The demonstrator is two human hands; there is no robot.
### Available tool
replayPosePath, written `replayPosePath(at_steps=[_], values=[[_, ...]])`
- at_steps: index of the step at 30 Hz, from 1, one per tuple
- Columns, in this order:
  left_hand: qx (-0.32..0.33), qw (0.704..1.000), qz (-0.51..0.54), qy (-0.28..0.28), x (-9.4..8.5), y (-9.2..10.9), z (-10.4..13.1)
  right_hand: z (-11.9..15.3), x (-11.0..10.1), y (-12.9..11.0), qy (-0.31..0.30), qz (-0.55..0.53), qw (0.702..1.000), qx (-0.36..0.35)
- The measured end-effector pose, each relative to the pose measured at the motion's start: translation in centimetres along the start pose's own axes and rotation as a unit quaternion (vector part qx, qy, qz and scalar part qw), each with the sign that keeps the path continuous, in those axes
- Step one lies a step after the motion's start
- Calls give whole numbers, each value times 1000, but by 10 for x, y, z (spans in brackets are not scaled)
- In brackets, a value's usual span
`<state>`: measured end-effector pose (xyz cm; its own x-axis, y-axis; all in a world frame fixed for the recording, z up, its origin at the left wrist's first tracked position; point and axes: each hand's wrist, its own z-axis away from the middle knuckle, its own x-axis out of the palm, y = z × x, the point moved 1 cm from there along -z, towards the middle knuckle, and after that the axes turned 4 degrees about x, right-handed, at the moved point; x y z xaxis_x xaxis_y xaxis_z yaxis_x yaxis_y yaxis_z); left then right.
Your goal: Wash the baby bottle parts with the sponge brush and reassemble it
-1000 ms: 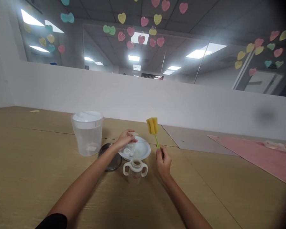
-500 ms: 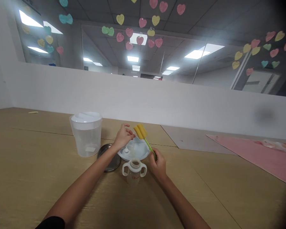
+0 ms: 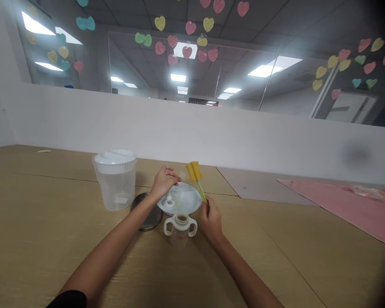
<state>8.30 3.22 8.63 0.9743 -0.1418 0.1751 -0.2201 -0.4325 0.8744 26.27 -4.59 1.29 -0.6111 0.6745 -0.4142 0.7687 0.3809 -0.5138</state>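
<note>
My right hand point(image 3: 211, 220) is closed round the green handle of a bottle brush point(image 3: 195, 172), its yellow sponge head held up above the plate. Left of the sponge, my left hand point(image 3: 164, 183) has its thumb and fingers drawn together; a small clear piece shows faintly at the fingertips, too blurred to name. Below both hands stands an uncapped baby bottle point(image 3: 180, 233) with two white handles and red print. Behind it, a white plate point(image 3: 191, 205) carries a white bottle top with a nipple point(image 3: 170, 202) and a clear, see-through part.
A lidded translucent plastic bucket point(image 3: 117, 184) stands left of my left hand. A dark round metal tray point(image 3: 151, 218) lies partly under my left forearm. On the right is a pink mat point(image 3: 349, 209) with a clear plastic packet point(image 3: 374, 193). A white wall point(image 3: 192, 132) rises behind the table.
The brush head has swung upright and a little to the right, away from my left hand. My left fingers have drawn closer together. The bottle stays in place.
</note>
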Motion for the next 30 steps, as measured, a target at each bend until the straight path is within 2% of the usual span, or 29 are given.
replayPosePath(at_steps=[5,11,16,20,23,27,30], values=[[11,1000,-3,-5,1,0,0,1,1,-1,-24,0,999,-22],[36,999,-23,-17,1,-2,-3,0,3,1,-36,16,998,40],[59,996,-71,-18,0,-5,-4,0,0,-5,-65,33,997,8],[138,980,-143,-2,-1,0,0,0,-2,-6,-65,26,998,9],[180,969,-167,-12,2,6,4,-1,-1,-4,-68,31,997,12],[170,971,-169,-26,3,4,3,1,0,-1,-57,49,997,-9],[137,979,-148,-27,1,-2,-1,2,0,-1,-52,47,997,-12]])
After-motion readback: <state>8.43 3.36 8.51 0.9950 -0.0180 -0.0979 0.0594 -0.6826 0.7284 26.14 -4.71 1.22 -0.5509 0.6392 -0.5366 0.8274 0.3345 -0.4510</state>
